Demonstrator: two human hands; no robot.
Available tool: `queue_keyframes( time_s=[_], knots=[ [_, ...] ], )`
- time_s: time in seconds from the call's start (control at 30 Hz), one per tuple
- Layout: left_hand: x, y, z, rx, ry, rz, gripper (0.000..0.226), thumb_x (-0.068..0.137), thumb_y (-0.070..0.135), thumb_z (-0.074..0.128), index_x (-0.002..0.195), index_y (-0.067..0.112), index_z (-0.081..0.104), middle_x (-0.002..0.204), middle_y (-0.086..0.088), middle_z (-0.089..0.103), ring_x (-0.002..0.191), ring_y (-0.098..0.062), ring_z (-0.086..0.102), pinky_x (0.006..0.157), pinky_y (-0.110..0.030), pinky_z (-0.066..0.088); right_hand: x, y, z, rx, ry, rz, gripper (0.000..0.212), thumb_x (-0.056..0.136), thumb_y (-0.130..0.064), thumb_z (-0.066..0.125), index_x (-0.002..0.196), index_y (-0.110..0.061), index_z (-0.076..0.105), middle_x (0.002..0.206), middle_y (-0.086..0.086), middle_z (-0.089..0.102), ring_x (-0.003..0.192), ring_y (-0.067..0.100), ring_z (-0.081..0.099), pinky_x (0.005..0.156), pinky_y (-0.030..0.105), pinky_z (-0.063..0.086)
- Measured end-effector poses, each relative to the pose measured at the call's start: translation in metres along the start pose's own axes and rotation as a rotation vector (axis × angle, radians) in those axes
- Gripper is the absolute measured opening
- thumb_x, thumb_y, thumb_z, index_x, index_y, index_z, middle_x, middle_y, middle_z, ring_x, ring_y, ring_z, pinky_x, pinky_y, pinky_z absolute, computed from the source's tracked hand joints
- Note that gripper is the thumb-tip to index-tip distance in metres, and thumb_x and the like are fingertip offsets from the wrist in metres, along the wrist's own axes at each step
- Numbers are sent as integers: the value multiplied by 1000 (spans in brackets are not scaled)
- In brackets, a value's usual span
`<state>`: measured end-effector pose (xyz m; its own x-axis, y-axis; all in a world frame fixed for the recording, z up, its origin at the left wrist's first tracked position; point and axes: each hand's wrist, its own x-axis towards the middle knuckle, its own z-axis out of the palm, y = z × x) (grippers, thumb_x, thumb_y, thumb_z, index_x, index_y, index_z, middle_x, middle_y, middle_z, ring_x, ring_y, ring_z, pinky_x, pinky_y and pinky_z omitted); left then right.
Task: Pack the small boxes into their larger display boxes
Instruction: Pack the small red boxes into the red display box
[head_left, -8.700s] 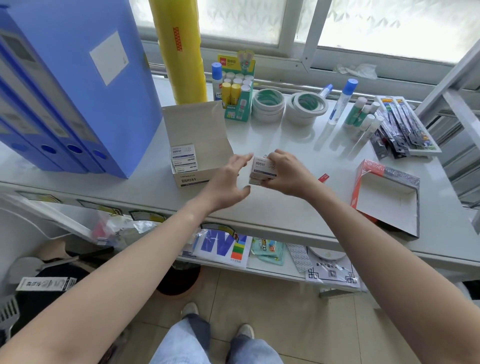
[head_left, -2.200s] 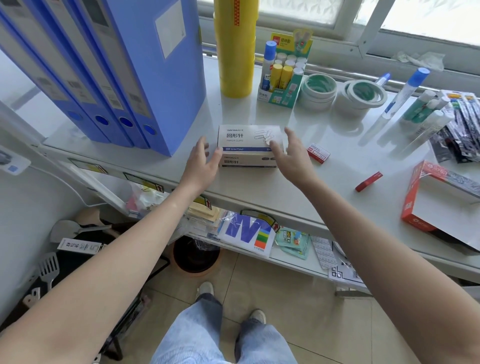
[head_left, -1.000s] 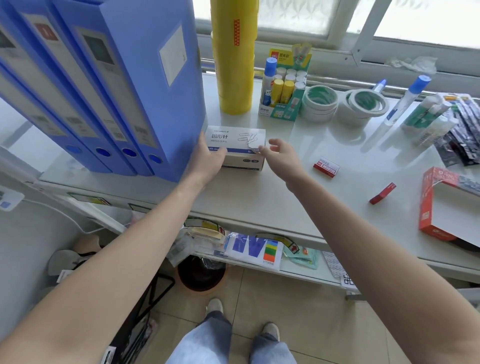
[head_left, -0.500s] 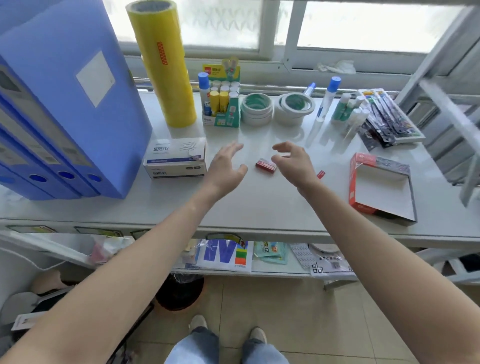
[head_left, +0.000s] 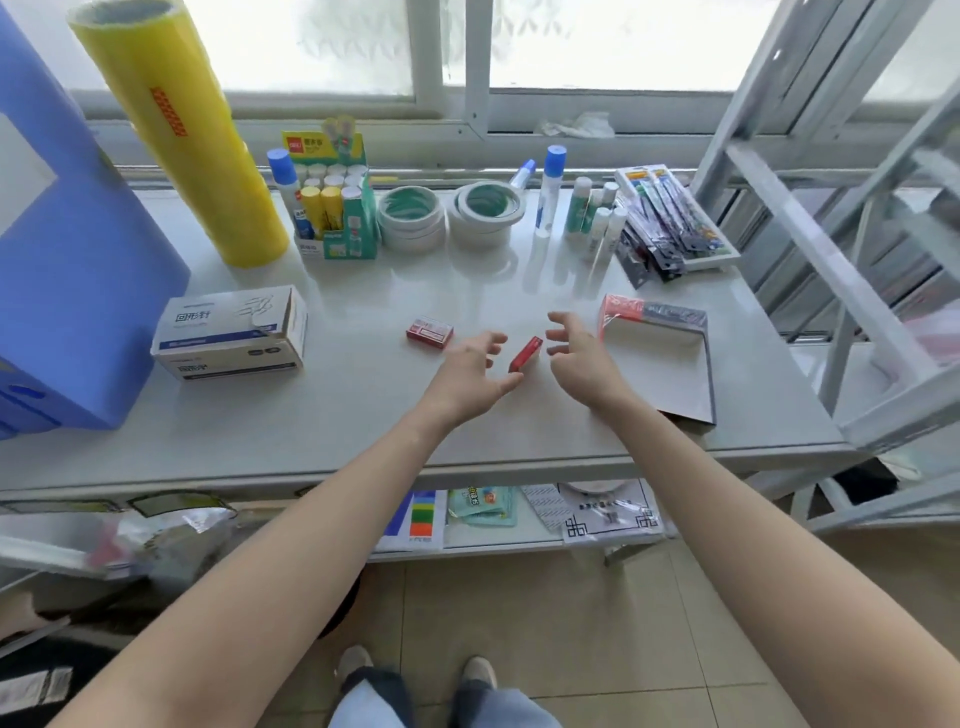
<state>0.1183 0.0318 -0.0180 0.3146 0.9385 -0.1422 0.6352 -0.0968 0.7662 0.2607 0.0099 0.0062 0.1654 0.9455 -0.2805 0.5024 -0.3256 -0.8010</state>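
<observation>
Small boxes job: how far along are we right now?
Looks done: the white paper-clip display box sits closed beside the blue file folders. In hand: nothing yet; the left hand and right hand flank one small red box. Left: that one, another small red box, and the open red display box.

A stationery stockroom or office — blue file boxes (head_left: 78, 270), tape rolls (head_left: 410, 218), glue sticks (head_left: 332, 202) on a white table (head_left: 363, 415)

We read "回形针" on the white cardboard box (head_left: 228, 332) beside the blue file folder (head_left: 78, 291).
</observation>
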Motion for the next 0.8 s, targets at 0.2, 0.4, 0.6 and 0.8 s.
queue_keyframes(
  time_s=[0.2,0.4,0.6,0.8],
  knots=[
    [15,3,16,-34,46,-54,54,84,17,62,134,10,42,119,-11,60,89,-17,56,88,-29,47,11,15,-14,-8,-16,-3,59,81,8,32,136,-12,42,133,14,52,117,30,55,90,33,44],
    [22,4,12,-214,73,-78,42,90,12,54,131,12,45,105,-8,62,90,-19,58,79,-24,42,20,20,-24,8,-15,-36,60,79,9,33,133,-13,46,128,14,55,112,31,58,90,37,48],
    [21,7,-2,-315,63,-46,32,98,11,42,128,14,50,106,-6,61,82,0,54,65,-4,41,23,12,-24,21,-102,-157,63,79,4,47,138,-18,41,123,9,51,106,23,55,90,39,51],
    [19,13,-10,-422,65,-50,33,96,11,46,128,18,51,111,-3,60,93,-12,57,72,-11,45,28,5,-16,104,-156,-160,66,83,-1,53,142,-18,28,117,4,51,94,19,60,86,35,52]
  ],
)
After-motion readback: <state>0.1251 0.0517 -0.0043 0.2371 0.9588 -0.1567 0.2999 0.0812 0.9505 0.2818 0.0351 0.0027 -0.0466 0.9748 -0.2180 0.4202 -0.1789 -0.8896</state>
